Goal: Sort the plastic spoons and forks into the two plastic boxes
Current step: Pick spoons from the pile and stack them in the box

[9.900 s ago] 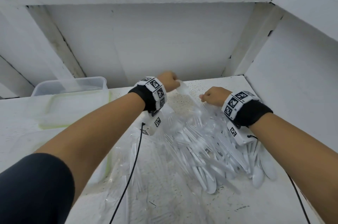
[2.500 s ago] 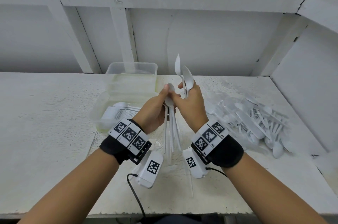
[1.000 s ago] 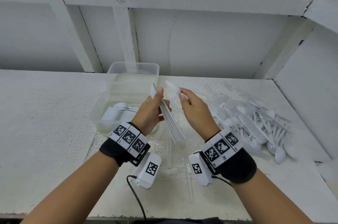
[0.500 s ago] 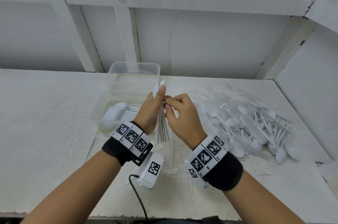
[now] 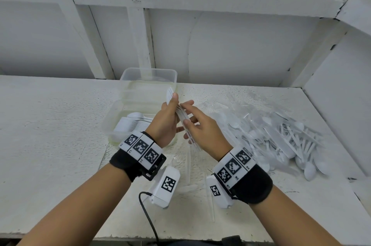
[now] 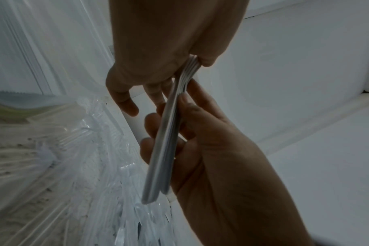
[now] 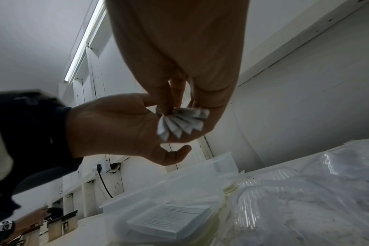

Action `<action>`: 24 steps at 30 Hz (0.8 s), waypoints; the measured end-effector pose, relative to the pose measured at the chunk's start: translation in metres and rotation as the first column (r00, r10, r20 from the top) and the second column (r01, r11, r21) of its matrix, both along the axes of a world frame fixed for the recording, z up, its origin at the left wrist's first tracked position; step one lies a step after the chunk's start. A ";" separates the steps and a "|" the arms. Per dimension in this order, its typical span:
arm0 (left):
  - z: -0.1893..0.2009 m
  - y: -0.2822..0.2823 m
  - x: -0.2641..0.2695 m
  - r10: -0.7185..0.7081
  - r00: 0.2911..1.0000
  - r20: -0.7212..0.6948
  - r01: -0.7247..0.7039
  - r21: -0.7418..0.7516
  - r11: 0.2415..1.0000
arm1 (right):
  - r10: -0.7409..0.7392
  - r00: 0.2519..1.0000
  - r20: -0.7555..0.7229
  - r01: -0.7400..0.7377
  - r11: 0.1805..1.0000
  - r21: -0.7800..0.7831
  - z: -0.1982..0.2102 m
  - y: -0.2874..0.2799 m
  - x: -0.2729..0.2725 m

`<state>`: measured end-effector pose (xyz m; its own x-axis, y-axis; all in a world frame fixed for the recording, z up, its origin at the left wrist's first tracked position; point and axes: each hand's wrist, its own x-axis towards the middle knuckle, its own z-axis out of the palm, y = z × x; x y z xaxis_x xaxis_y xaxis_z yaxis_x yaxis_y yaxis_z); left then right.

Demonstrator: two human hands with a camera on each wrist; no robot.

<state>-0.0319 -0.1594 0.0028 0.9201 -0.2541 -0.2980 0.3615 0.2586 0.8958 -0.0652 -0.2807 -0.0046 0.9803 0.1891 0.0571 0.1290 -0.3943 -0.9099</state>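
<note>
Several white plastic utensils (image 5: 185, 123) form one stack held between both hands above the white worktop (image 5: 50, 125), just in front of the nearer clear plastic box (image 5: 112, 117), which already holds a neat row of white cutlery. A second clear plastic box (image 5: 148, 75) stands behind it. Whether the stack is spoons or forks is hard to tell, though the head view hints at tines at its upper end.

To do this step well, the person should square the handles so they nest flush, since the right wrist view shows the lower ends fanned out, then lower the set into the matching box as one piece.

The left hand (image 5: 165, 123) stands upright, palm toward the stack, its thumb pressed along the top end and its fingers curled behind, grasping the stack. The right hand (image 5: 202, 131) comes in from the right, its thumb and fingers closed around the handles lower down. The loose heap of white plastic spoons and forks (image 5: 281, 135) lies on crumpled clear wrapping at the right, still unsorted.
</note>
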 end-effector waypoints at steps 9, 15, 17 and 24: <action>0.001 0.003 0.003 0.024 0.999 0.022 -0.025 0.055 0.998 | 0.050 0.998 0.035 -0.046 0.994 -0.102 -0.004 0.002 -0.001; 0.007 0.007 0.005 0.030 0.999 0.039 -0.034 0.111 0.993 | 0.017 0.993 0.115 -0.001 0.990 -0.144 -0.005 -0.002 0.003; 0.012 0.011 0.007 0.076 0.994 0.074 -0.084 0.103 0.991 | 0.053 0.990 0.129 -0.033 0.987 -0.156 -0.003 -0.003 0.003; 0.015 0.022 0.015 0.134 0.981 0.138 -0.158 0.181 0.971 | 0.089 0.969 0.232 -0.006 0.942 -0.335 0.005 0.000 0.010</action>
<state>-0.0168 -0.1371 0.0181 0.9758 -0.0640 -0.2092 0.2157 0.1212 0.9689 -0.0554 -0.2803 0.0009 0.9341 0.2839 0.2166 0.3538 -0.6540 -0.6686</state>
